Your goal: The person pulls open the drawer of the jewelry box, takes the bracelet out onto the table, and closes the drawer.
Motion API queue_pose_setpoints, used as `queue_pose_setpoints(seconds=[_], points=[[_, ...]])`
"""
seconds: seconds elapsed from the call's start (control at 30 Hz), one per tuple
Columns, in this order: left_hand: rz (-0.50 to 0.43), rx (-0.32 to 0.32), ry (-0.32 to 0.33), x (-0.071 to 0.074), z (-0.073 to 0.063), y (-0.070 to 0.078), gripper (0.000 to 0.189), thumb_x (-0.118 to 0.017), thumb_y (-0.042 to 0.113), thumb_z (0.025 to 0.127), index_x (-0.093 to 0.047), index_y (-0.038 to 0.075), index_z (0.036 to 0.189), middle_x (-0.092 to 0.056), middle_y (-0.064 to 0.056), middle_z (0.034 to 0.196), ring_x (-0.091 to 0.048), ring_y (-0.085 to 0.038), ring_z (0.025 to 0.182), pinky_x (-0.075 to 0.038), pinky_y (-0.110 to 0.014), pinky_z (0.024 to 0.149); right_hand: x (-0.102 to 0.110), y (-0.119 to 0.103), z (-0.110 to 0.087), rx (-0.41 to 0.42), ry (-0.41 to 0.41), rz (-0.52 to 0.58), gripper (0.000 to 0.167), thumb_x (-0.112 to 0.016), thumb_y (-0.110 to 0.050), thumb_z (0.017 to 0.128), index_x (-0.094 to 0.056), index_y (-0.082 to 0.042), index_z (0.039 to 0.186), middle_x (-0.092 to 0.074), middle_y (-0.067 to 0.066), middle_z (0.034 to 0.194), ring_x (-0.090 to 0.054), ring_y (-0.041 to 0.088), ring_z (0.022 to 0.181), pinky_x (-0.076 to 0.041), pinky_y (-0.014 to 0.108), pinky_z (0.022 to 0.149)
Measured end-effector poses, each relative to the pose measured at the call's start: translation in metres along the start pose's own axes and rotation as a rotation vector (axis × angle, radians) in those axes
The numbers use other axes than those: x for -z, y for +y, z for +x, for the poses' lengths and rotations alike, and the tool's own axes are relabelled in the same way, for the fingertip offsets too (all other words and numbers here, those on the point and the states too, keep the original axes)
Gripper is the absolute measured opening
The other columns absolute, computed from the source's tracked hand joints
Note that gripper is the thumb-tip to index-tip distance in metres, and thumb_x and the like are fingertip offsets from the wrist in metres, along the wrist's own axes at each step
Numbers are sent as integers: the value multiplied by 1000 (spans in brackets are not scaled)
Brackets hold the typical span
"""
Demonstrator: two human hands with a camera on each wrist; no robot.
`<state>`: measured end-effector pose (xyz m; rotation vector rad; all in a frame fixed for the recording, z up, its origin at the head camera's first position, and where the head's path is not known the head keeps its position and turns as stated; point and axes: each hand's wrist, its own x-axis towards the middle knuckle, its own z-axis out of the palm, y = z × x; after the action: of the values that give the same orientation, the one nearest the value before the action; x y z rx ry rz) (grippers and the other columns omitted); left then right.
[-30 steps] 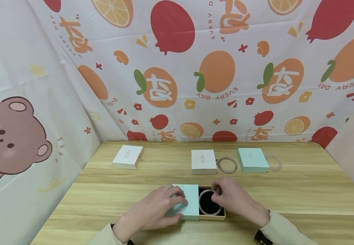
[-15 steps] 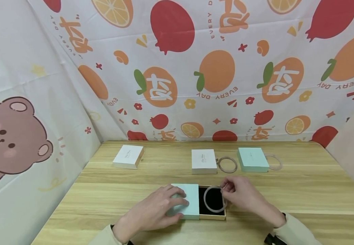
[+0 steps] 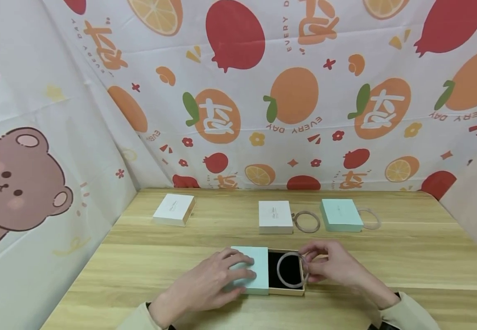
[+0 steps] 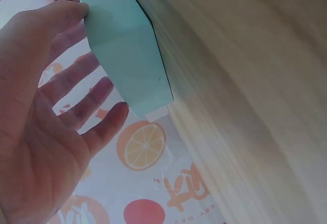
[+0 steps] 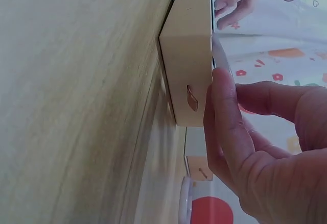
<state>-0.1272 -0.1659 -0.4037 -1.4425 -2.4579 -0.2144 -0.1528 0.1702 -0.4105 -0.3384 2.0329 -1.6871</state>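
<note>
A mint-green box sleeve (image 3: 260, 268) lies on the table with its tan drawer (image 3: 285, 292) slid out to the right, showing a black lining (image 3: 272, 283). My left hand (image 3: 215, 280) rests on the sleeve with fingers spread and fairly straight; its thumb touches the near edge, as the left wrist view also shows. Over the drawer's right part, my right hand (image 3: 335, 265) pinches a pale, translucent bangle (image 3: 279, 270) between thumb and fingers. In the right wrist view the bangle (image 5: 220, 55) stands just off the drawer's rim, and a small tan pull tab (image 5: 192, 99) shows on its end.
Along the back stand a white box (image 3: 175, 209) at left, another white box (image 3: 275, 215) in the middle with a brownish bangle (image 3: 318, 223) beside it, and a mint box (image 3: 341, 214) with a pale bangle (image 3: 379, 224). A printed curtain (image 3: 238, 105) hangs behind the table.
The bangle has come up from the black lining and shifted right in my right hand, which has also moved right. My left hand has stayed on the sleeve.
</note>
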Motion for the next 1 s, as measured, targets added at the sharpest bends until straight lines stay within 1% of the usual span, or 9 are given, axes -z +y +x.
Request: queue_pose_setpoints(seconds=[0.1, 0.3, 0.43, 0.6, 0.77, 1.0], points=[[5, -7, 10, 0, -1, -2, 26, -74, 31, 92, -71, 26, 118, -69, 4, 126, -62, -16, 116, -54, -33, 98, 1, 0, 0, -5, 9, 25, 43, -66, 0, 92, -55, 13, 131, -63, 13, 102, -71, 17, 81, -63, 33, 73], [-21, 9, -3, 1, -1, -2, 23, -73, 31, 93, -71, 25, 115, -70, 5, 123, -63, -15, 114, -53, -31, 98, 0, -1, 0, -6, 38, 35, 44, -67, -1, 92, -55, 13, 131, -61, 14, 103, -71, 18, 81, -63, 34, 74], [-32, 24, -6, 1, -1, -1, 21, -73, 31, 92, -71, 26, 113, -70, 5, 122, -62, -14, 114, -53, -32, 97, 0, 0, 1, -21, 83, 40, 42, -68, 0, 92, -57, 11, 131, -62, 14, 105, -72, 20, 82, -63, 34, 74], [-34, 37, -9, 0, -1, -1, 21, -73, 32, 93, -71, 26, 112, -69, 6, 122, -62, -14, 114, -53, -32, 97, 1, 0, 3, -43, 139, 54, 45, -69, 1, 91, -56, 10, 133, -63, 15, 106, -72, 19, 82, -63, 34, 75], [-28, 44, -19, 1, -1, -1, 20, -71, 34, 94, -71, 27, 112, -70, 6, 122, -62, -15, 114, -52, -32, 98, 2, -2, 9, -31, 180, 55, 45, -67, 2, 91, -55, 9, 133, -61, 14, 106, -72, 20, 82, -63, 35, 75], [-38, 53, -42, 1, 0, 0, 20, -69, 34, 95, -70, 27, 114, -70, 7, 124, -63, -16, 115, -52, -34, 99, 4, -8, 19, -14, 211, 67, 44, -68, 2, 92, -55, 8, 134, -60, 12, 105, -73, 20, 83, -63, 35, 76]])
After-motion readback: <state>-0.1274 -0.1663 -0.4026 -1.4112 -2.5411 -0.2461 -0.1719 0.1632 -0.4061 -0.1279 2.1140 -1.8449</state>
